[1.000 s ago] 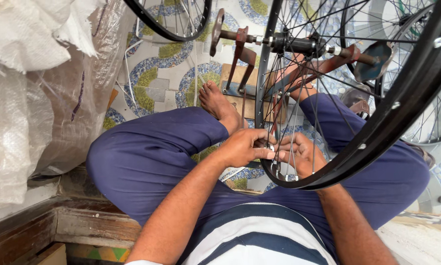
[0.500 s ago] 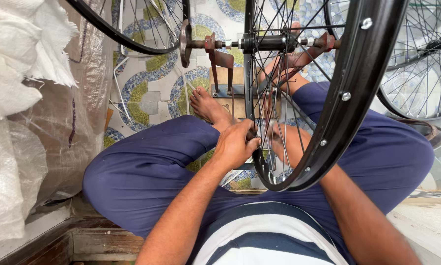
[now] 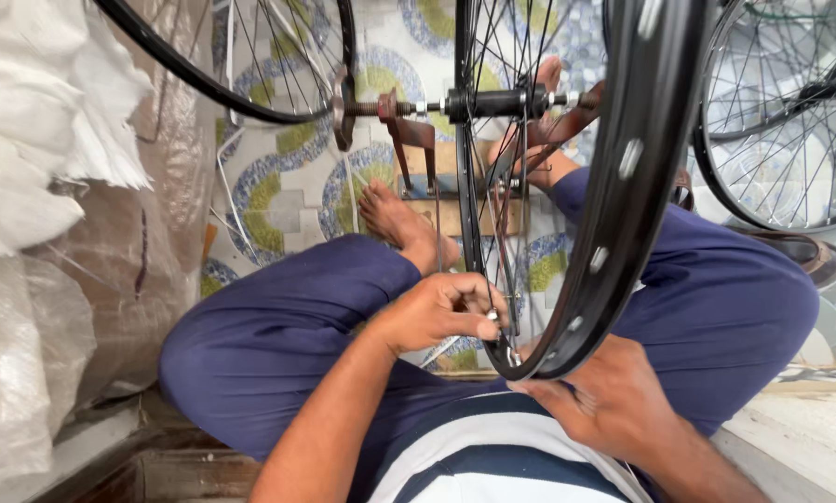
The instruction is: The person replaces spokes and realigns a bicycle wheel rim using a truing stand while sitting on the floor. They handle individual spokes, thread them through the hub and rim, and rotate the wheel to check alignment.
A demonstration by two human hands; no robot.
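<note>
In the head view, I sat cross-legged on a patterned tiled floor (image 3: 288,200), wearing dark blue trousers and a striped shirt. In front of me a black bicycle wheel rim (image 3: 623,186) stood upright in a rusty metal truing stand (image 3: 418,140), with the hub (image 3: 492,101) on its axle at the top and the thin spokes (image 3: 492,242) running down to the lowest part of the rim, which was just above my lap.

My left hand (image 3: 437,312) was at the left side of the rim bottom. Its fingers were curled closed, and the thumb and first finger pinched a small silver piece at the end of a spoke, near the rim; I could not tell if this was a spoke nipple or a small tool. My right hand (image 3: 613,401) was under the rim on the right side. The fingers were bent and pressed against the outer edge of the rim from below, steadying it, but how far they wrapped around it was hidden by the rim itself.

My bare left foot (image 3: 395,219) rested on the floor near the base of the stand. Other wheels (image 3: 790,121) leaned at the right and another one (image 3: 250,65) at the upper left. White plastic sacks (image 3: 36,186) were piled at my left side.
</note>
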